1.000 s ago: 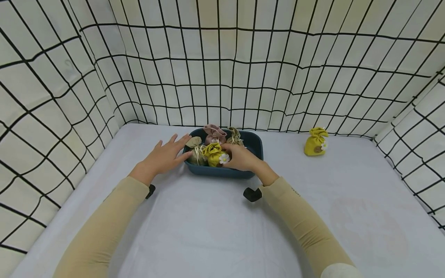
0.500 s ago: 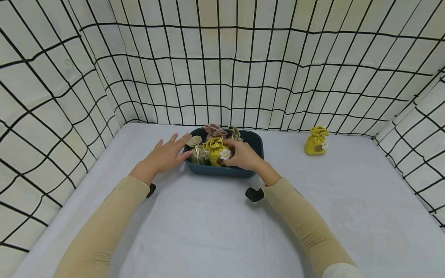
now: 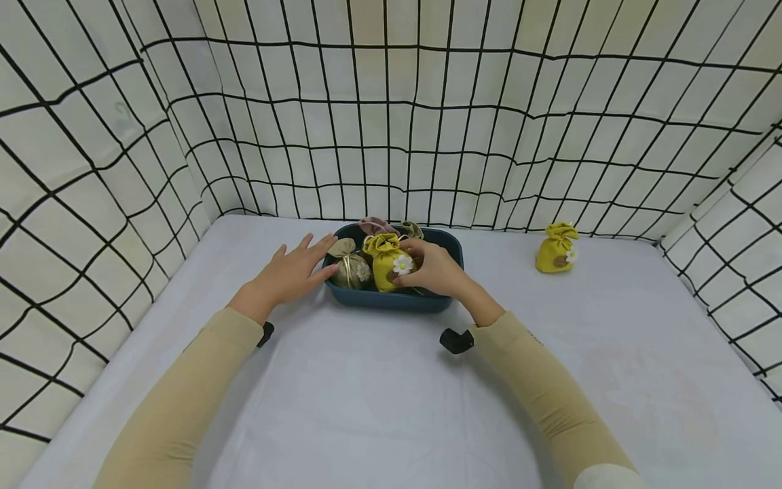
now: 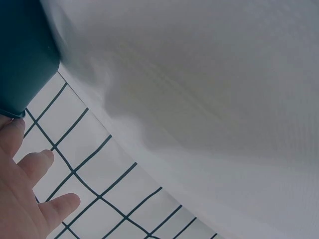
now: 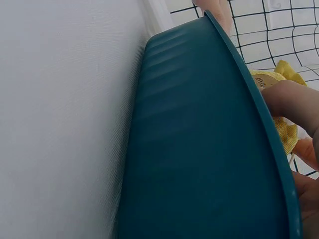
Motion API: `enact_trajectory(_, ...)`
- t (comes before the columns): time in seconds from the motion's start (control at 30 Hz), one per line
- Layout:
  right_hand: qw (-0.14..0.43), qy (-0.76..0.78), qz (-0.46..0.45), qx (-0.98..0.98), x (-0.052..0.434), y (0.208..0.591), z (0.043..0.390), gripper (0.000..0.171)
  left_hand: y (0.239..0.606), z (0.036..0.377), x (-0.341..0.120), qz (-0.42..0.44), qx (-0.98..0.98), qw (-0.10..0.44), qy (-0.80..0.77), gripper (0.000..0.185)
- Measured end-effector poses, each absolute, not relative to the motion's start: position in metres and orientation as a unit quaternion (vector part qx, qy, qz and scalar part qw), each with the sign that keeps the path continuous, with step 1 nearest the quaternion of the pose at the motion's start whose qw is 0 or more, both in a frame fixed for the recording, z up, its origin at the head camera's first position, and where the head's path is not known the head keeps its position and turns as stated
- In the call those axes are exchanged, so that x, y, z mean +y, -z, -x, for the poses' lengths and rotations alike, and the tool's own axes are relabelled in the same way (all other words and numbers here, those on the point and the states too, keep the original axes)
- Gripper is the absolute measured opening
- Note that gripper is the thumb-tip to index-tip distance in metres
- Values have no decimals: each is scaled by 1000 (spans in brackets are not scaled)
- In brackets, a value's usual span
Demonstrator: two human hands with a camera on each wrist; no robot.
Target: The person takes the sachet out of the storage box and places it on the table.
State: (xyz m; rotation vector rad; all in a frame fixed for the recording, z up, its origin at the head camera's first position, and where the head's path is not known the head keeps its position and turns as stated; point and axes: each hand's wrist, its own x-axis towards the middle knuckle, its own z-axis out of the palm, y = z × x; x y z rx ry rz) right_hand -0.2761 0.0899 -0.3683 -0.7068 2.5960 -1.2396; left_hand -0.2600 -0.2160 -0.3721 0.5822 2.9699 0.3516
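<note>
In the head view my right hand point(image 3: 436, 268) pinches a yellow drawstring pouch point(image 3: 383, 265) with a white flower on its front, held upright inside a dark teal basin point(image 3: 391, 301). The right wrist view shows the fingers on the yellow cloth, just past the basin's rim. My left hand point(image 3: 299, 272) rests at the basin's left end with fingers straight and spread. Close by its thumb sits an olive-green pouch point(image 3: 349, 272) tied with ribbon. Behind are a mauve pouch point(image 3: 374, 225) and another olive pouch point(image 3: 413, 231), both partly hidden.
A second yellow pouch point(image 3: 556, 248) with a flower stands on the white tabletop point(image 3: 366, 394) to the right. Black netting point(image 3: 403, 105) over white walls closes off the back and both sides, right behind the basin.
My right hand has drawn the yellow pouch a little to the right and up, turning it more upright. More of the front olive pouch and its flower shows. The left hand stays in place.
</note>
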Motion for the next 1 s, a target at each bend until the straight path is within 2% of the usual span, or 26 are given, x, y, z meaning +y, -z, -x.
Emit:
enact_trajectory(0.7,53,463,223,856,105,353,265,74,371,261,-216,-191,974,49,-115,73)
enact_trajectory(1.0,61,467,230,852,110,347,253,76,371,262,-216,-192,973,51,-117,73)
